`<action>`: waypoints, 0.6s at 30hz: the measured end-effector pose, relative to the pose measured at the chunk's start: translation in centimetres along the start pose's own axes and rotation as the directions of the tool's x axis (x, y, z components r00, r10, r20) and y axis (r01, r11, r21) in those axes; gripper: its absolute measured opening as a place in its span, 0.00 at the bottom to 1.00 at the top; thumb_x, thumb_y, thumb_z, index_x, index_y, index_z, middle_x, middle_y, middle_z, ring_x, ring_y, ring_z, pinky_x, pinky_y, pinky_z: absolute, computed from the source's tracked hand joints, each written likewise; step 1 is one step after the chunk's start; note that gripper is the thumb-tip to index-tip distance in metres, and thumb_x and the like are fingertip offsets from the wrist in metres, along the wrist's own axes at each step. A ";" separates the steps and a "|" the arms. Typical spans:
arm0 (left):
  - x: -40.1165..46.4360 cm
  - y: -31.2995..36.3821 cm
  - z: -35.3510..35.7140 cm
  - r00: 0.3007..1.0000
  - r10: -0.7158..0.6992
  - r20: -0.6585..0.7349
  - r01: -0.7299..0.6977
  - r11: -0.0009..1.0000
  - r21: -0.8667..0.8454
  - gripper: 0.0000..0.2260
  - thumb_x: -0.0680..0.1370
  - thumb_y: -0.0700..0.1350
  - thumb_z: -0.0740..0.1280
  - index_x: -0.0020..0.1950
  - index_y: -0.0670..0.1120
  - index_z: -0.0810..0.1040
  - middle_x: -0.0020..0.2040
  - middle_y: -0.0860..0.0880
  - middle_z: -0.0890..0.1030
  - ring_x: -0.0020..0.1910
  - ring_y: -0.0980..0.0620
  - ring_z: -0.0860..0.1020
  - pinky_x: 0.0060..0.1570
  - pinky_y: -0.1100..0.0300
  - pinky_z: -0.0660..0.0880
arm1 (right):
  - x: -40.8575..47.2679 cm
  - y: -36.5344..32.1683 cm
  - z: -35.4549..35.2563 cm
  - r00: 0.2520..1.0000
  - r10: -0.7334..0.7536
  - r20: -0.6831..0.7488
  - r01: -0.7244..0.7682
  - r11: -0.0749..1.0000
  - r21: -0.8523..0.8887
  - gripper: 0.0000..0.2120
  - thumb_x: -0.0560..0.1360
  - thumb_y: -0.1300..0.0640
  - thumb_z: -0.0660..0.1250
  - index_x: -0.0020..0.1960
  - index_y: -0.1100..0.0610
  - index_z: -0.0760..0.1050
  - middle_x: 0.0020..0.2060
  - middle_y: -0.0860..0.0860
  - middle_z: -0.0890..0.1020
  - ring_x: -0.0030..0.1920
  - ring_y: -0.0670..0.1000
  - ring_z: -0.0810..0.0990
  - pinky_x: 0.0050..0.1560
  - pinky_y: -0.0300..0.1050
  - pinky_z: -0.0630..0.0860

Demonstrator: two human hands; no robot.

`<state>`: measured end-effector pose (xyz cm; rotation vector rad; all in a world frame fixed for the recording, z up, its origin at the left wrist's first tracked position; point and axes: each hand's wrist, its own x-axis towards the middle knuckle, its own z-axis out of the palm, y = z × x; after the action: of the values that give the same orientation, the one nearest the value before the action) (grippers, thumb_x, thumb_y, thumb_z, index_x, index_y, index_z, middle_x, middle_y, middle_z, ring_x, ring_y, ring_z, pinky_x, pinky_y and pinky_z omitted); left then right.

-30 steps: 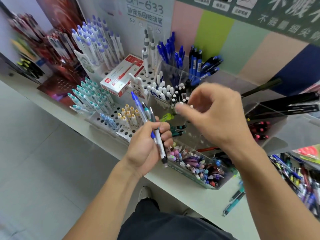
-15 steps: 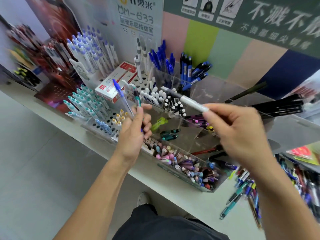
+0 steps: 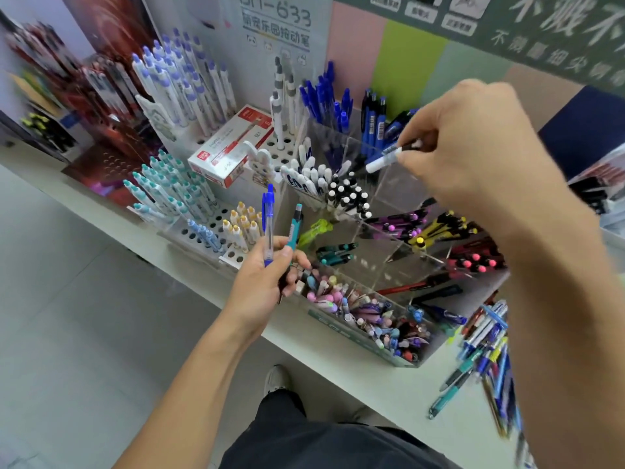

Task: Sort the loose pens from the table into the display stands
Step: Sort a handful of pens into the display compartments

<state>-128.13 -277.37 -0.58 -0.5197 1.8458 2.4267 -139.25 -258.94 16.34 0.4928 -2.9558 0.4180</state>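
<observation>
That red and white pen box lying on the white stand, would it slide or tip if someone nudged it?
The red and white pen box looks like thin card, so probably light and easy to shift. It lies flat but slanted across the white peg stand, so a nudge would likely slide it rather than tip it. Its smooth printed surface may be a little slippery.

At the far left I see a red-and-white box (image 3: 232,147) lying flat. Behind it, against the back wall, stands a grey sign (image 3: 274,25) with printed characters. To its right the wall (image 3: 409,72) carries pink, green and pale vertical panels, and along the top right runs a dark green banner (image 3: 541,25) with white lettering, blurred. Far left, a dark red poster (image 3: 111,35) leans upright. Below me, near the bottom, are my dark trousers (image 3: 338,445) and one shoe (image 3: 275,380) on the grey tiled floor (image 3: 84,333).
</observation>
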 end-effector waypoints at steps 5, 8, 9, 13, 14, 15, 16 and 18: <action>0.1 -0.1 0.0 0.998 -0.045 -0.034 0.045 0.999 0.021 0.06 0.85 0.38 0.59 0.53 0.47 0.74 0.39 0.51 0.79 0.34 0.54 0.72 0.33 0.61 0.68 | 1.7 0.0 3.5 0.990 0.023 0.137 -0.020 1.000 -0.020 0.06 0.76 0.62 0.70 0.49 0.58 0.85 0.47 0.59 0.84 0.46 0.61 0.82 0.51 0.50 0.80; 0.1 0.0 0.0 0.997 -0.071 -0.001 0.071 0.997 -0.006 0.06 0.84 0.39 0.60 0.54 0.45 0.76 0.40 0.50 0.80 0.35 0.54 0.73 0.33 0.62 0.69 | 1.7 -0.5 6.6 0.973 0.005 0.232 0.008 0.999 -0.054 0.06 0.79 0.66 0.64 0.49 0.63 0.80 0.46 0.60 0.82 0.45 0.63 0.79 0.43 0.53 0.78; 0.1 0.0 0.0 0.997 -0.072 0.018 0.072 0.997 -0.025 0.06 0.85 0.39 0.59 0.55 0.44 0.76 0.40 0.50 0.80 0.35 0.54 0.73 0.33 0.62 0.69 | 1.4 -0.4 7.4 0.971 0.011 0.238 0.002 0.999 -0.054 0.07 0.79 0.67 0.62 0.44 0.61 0.76 0.41 0.58 0.79 0.42 0.61 0.77 0.37 0.50 0.73; -0.1 0.2 -0.1 0.992 -0.088 0.093 0.098 0.988 -0.117 0.08 0.85 0.39 0.58 0.57 0.42 0.76 0.41 0.50 0.78 0.35 0.55 0.71 0.33 0.62 0.66 | 0.0 0.6 9.6 0.969 0.018 0.245 0.006 0.995 -0.096 0.14 0.81 0.64 0.60 0.37 0.58 0.67 0.39 0.56 0.73 0.40 0.59 0.73 0.39 0.48 0.66; -0.2 0.1 -0.1 0.989 -0.094 0.113 0.107 0.986 -0.124 0.09 0.85 0.40 0.58 0.57 0.42 0.77 0.41 0.50 0.78 0.34 0.55 0.71 0.32 0.62 0.65 | -0.5 0.8 9.7 0.976 -0.010 0.218 0.027 0.997 -0.075 0.12 0.83 0.61 0.59 0.40 0.59 0.70 0.41 0.56 0.72 0.42 0.59 0.73 0.40 0.50 0.68; -0.3 0.0 -0.1 0.986 -0.103 0.129 0.120 0.985 -0.124 0.09 0.85 0.40 0.57 0.57 0.42 0.77 0.40 0.50 0.78 0.33 0.56 0.70 0.31 0.63 0.64 | -0.9 0.8 9.6 0.986 -0.038 0.165 0.046 0.998 -0.044 0.10 0.84 0.57 0.57 0.47 0.59 0.73 0.44 0.56 0.72 0.44 0.59 0.73 0.43 0.52 0.70; -0.4 -0.1 0.0 0.984 -0.112 0.139 0.129 0.984 -0.121 0.09 0.85 0.41 0.57 0.57 0.42 0.77 0.40 0.50 0.77 0.32 0.56 0.69 0.29 0.65 0.63 | -1.6 0.7 9.2 0.995 -0.040 0.087 0.039 0.999 0.004 0.12 0.85 0.53 0.56 0.54 0.58 0.75 0.46 0.55 0.72 0.45 0.57 0.73 0.44 0.51 0.71; -0.4 -0.3 0.1 0.980 -0.117 0.163 0.134 0.986 -0.098 0.09 0.84 0.42 0.59 0.56 0.41 0.77 0.39 0.50 0.77 0.30 0.56 0.68 0.27 0.66 0.63 | -3.3 -0.2 8.5 1.000 0.002 -0.016 0.001 0.987 0.162 0.15 0.83 0.46 0.60 0.55 0.55 0.79 0.42 0.51 0.76 0.41 0.52 0.74 0.42 0.48 0.70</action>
<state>-127.72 -277.09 -0.69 -0.4236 1.5793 2.4175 -136.62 -260.60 7.78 0.5032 -2.9209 0.6631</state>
